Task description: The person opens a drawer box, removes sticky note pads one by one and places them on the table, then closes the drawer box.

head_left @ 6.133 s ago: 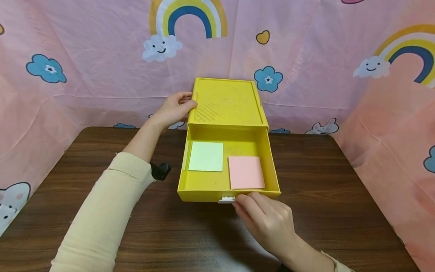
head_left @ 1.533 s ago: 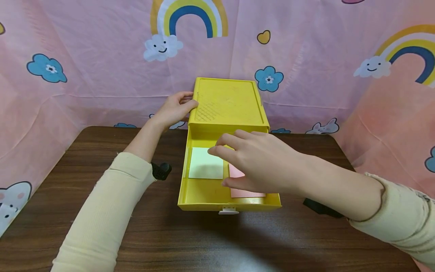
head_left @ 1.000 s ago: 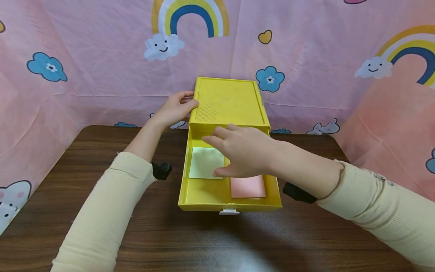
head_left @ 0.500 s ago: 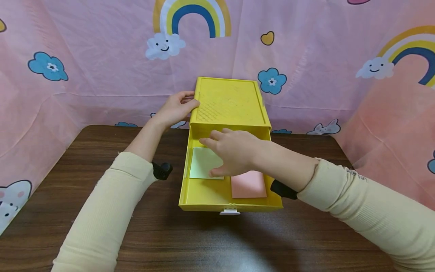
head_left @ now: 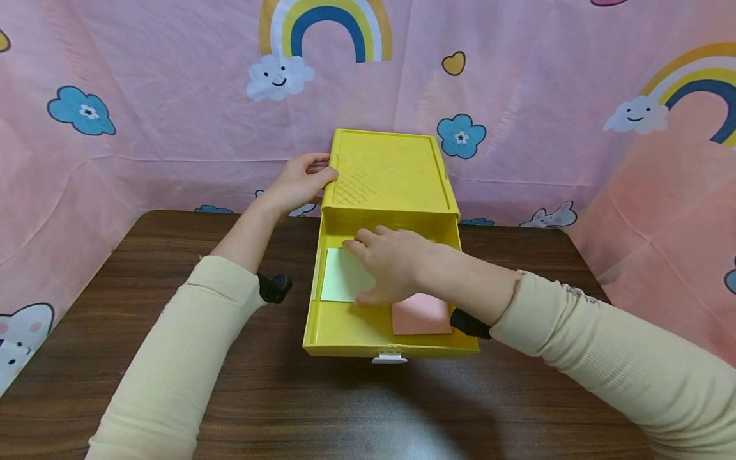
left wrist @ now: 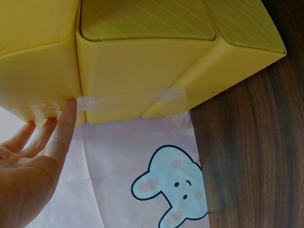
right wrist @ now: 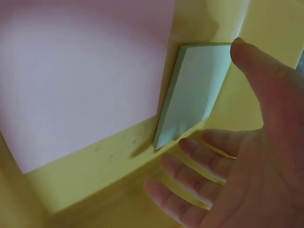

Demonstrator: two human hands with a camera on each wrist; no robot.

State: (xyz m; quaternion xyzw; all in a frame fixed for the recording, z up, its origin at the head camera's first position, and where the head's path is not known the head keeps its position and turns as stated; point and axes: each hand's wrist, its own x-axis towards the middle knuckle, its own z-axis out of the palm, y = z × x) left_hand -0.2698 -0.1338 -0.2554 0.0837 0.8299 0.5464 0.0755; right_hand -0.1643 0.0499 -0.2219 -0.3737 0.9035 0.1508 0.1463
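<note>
While the left hand (head_left: 299,185) is pressing against the yellow casing (head_left: 397,172), the right hand (head_left: 393,265) is hanging spread over the green notepad (head_left: 343,281).

With thumb and fingers parted, the right hand is coming close to that pad, the thumb pointing at one corner; whether it is touching, I cannot tell. The pad is lying flat at the left of the pulled-out drawer (head_left: 351,329), and the pink notepad (head_left: 421,318) is lying to its right, nearer the front, partly hidden by the right arm. The left hand's fairly straight fingers are meeting the casing's side wall. A white handle (head_left: 389,359) is jutting from the drawer's front, above the dark wooden table (head_left: 276,396).
</note>
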